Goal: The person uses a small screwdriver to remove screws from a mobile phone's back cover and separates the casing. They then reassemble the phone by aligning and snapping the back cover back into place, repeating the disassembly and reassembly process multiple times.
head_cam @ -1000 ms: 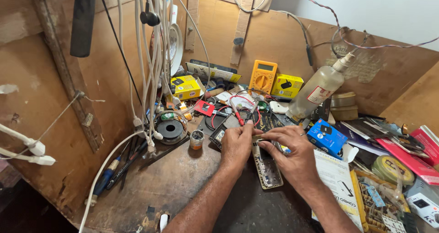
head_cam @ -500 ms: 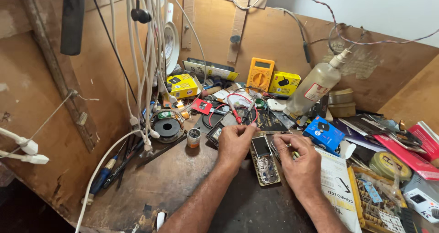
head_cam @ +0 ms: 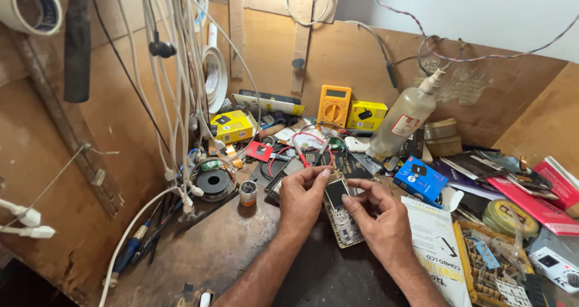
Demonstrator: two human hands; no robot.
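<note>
- Cluttered wooden tabletop (head_cam: 199, 253), plywood walls, hanging white cables (head_cam: 175, 102).
- Left hand (head_cam: 301, 201) and right hand (head_cam: 380, 219), 2 narrow grips, both pinch an opened phone (head_cam: 341, 213).
- Yellow multimeter (head_cam: 333, 106) behind.

Bench materials: worn wood, plastics, bare circuit board.

Workbench (head_cam: 241, 253): dark, rough, stained wood; wall panels matt brown board. Opened phone (head_cam: 341, 213) between left hand (head_cam: 301, 201) and right hand (head_cam: 380, 222): glossy dark glass screen above exposed matt circuit board with metal parts. At 12 o'clock of it, multimeter (head_cam: 333, 105): matt yellow plastic. At 1 o'clock, bottle (head_cam: 403, 121): cloudy translucent plastic. At 3 o'clock, blue box (head_cam: 420, 180): glossy card. At 9 o'clock, white cables (head_cam: 181, 102): smooth plastic sheath.
</note>
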